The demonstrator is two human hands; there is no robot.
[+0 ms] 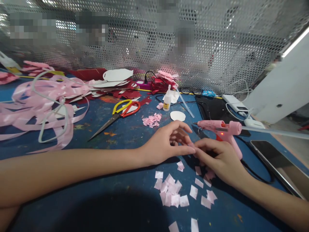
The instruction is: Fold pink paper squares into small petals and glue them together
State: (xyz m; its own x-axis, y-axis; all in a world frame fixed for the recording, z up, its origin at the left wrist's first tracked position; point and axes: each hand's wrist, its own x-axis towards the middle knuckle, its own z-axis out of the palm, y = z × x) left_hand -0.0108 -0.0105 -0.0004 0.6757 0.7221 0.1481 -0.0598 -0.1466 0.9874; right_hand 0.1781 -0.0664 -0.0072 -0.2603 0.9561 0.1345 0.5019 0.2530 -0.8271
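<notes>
My left hand (166, 141) and my right hand (217, 159) meet fingertip to fingertip above the blue table (116, 135), pinching a small pink paper piece (191, 145) between them. Several pink paper squares (178, 190) lie scattered just below the hands. A pink hot glue gun (222, 130) stands on its stand directly behind my right hand, nozzle pointing left.
Yellow and red scissors (118, 114) lie left of centre, beside a heap of pink ribbon (36, 106). A small glue bottle (167, 101), a white paper disc (178, 115) and pink scraps (152, 120) sit behind. A phone (277, 164) lies right, with a power bank (235, 103) and perforated metal screen (193, 48) beyond.
</notes>
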